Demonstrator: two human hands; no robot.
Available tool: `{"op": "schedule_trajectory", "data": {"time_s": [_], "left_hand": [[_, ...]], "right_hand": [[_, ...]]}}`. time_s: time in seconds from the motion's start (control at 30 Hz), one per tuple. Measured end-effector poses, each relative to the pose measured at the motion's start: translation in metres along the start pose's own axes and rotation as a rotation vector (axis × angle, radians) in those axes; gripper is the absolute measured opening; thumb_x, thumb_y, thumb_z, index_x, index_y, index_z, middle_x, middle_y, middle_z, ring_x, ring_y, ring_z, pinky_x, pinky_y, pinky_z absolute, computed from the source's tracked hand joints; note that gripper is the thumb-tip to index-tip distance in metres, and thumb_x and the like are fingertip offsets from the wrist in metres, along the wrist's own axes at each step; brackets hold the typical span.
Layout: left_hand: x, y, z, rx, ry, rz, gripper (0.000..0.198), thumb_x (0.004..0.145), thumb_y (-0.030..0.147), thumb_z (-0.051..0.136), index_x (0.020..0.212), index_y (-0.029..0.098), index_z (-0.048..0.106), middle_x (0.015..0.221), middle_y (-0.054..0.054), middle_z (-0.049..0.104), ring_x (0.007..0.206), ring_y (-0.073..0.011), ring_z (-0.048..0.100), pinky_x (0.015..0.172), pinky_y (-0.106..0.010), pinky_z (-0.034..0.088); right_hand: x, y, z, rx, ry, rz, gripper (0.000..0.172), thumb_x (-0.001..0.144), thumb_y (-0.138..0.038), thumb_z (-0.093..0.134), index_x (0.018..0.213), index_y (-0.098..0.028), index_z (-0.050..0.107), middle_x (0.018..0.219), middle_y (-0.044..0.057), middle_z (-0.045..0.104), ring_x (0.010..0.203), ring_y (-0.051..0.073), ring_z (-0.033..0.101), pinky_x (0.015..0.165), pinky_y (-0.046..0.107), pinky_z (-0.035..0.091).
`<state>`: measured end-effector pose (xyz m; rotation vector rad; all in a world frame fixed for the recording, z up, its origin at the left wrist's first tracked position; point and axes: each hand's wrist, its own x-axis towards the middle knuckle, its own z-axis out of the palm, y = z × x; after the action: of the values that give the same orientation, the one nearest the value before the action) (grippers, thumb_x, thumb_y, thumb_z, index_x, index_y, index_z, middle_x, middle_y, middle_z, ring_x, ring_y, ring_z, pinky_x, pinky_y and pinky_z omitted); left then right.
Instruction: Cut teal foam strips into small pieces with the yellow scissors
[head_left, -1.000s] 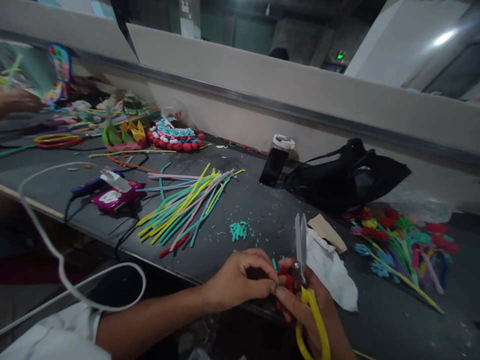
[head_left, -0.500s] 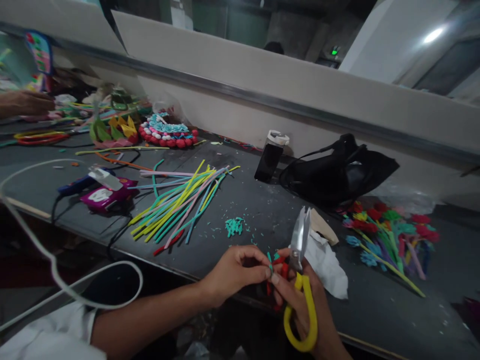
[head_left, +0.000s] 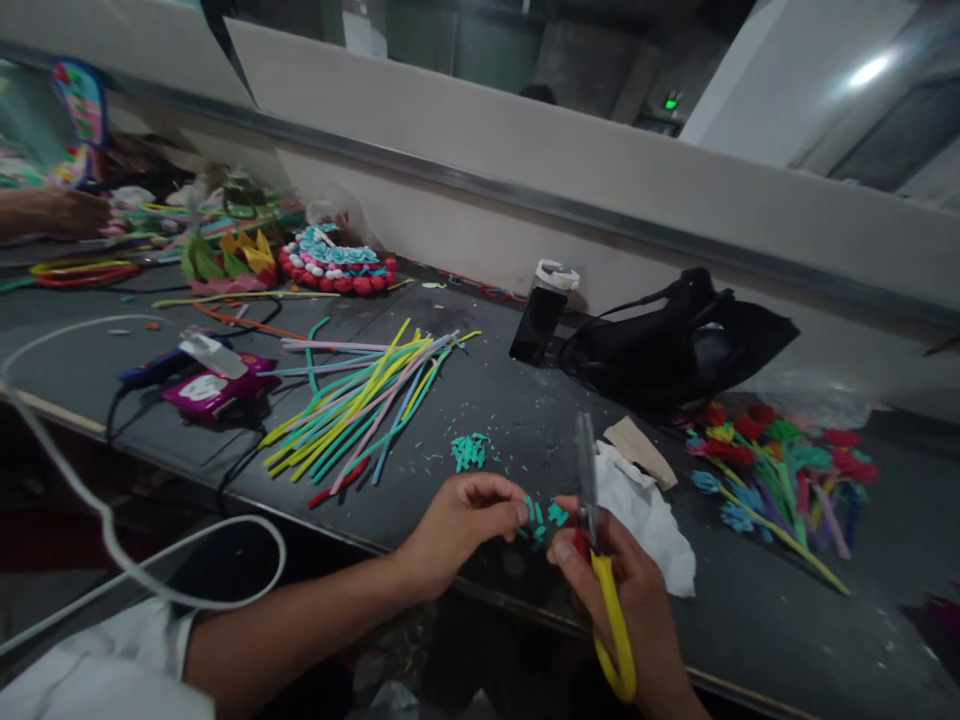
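My right hand (head_left: 626,580) holds yellow-handled scissors (head_left: 616,625), their blades pointing up and away; a bit of red shows between its fingers. My left hand (head_left: 469,525) is closed in a pinch at the table's front edge, and whether anything is between finger and thumb is hard to make out. Small green pieces (head_left: 538,520) lie between the two hands, with another green bit (head_left: 557,514) by my right fingertips. Beyond my left hand sits a small pile of green cut pieces (head_left: 469,451). Left of that, yellow, pink, green and blue stems (head_left: 360,400) lie in a loose bundle.
White cloth (head_left: 652,520) and a brown scrap lie right of the scissors, before a black bag (head_left: 675,340). Fuzzy flowers (head_left: 780,470) are at the right. A phone (head_left: 538,322) leans at the back. At left are a purple device (head_left: 217,388), cables and another person's hand (head_left: 64,214).
My hands have moved apart from each other. The scissors have turned and their blades look closer together. The red piece that was between my hands is mostly out of sight.
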<state>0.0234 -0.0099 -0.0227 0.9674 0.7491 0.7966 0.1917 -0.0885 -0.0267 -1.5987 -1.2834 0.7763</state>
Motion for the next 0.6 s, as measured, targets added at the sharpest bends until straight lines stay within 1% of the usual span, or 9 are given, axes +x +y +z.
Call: {"op": "schedule_trajectory", "data": {"time_s": [0.1,0.17,0.27,0.37,0.5,0.6], "left_hand": [[0.005,0.01,-0.007,0.005,0.083,0.065,0.016,0.07,0.028,0.075,0.075,0.014,0.071,0.062,0.002,0.06,0.058,-0.0087,0.049,0.06,-0.021,0.039],[0.007,0.015,-0.01,-0.011,0.105,0.094,0.015,0.07,0.028,0.074,0.075,0.014,0.07,0.063,0.001,0.06,0.06,-0.0096,0.05,0.06,-0.021,0.039],[0.008,0.02,-0.014,-0.031,0.114,0.119,0.015,0.07,0.028,0.075,0.074,0.014,0.07,0.063,0.0,0.06,0.06,-0.0096,0.05,0.059,-0.022,0.039],[0.008,0.022,-0.015,-0.032,0.116,0.129,0.015,0.068,0.027,0.076,0.073,0.014,0.071,0.064,0.001,0.061,0.059,-0.0086,0.049,0.06,-0.022,0.039],[0.008,0.022,-0.016,-0.003,0.092,0.138,0.015,0.07,0.027,0.075,0.074,0.013,0.071,0.065,0.001,0.06,0.059,-0.0075,0.048,0.06,-0.021,0.038],[0.008,0.022,-0.016,0.013,0.098,0.128,0.015,0.07,0.028,0.075,0.073,0.013,0.07,0.064,0.002,0.06,0.06,-0.0078,0.047,0.059,-0.021,0.038]], "right_hand": [[0.003,0.005,-0.006,-0.342,0.13,-0.288,0.034,0.08,-0.039,0.066,0.109,-0.02,0.065,0.08,0.003,0.071,0.067,0.017,0.067,0.065,0.027,0.055],[0.005,0.009,-0.008,-0.472,0.148,-0.411,0.032,0.082,-0.038,0.063,0.109,-0.02,0.065,0.087,0.005,0.072,0.073,0.019,0.068,0.068,0.028,0.056],[0.006,0.013,-0.008,-0.585,0.091,-0.479,0.028,0.085,-0.035,0.06,0.11,-0.022,0.064,0.086,0.004,0.071,0.074,0.018,0.069,0.067,0.027,0.056],[0.006,0.016,-0.007,-0.653,0.063,-0.524,0.027,0.086,-0.034,0.059,0.111,-0.023,0.063,0.084,0.003,0.07,0.075,0.019,0.069,0.067,0.028,0.056],[0.006,0.02,-0.008,-0.69,0.051,-0.575,0.027,0.087,-0.032,0.059,0.113,-0.022,0.062,0.09,0.005,0.071,0.081,0.019,0.069,0.07,0.028,0.056],[0.006,0.021,-0.009,-0.695,0.052,-0.604,0.027,0.088,-0.029,0.058,0.113,-0.021,0.062,0.089,0.005,0.071,0.08,0.018,0.069,0.069,0.027,0.056]]}}
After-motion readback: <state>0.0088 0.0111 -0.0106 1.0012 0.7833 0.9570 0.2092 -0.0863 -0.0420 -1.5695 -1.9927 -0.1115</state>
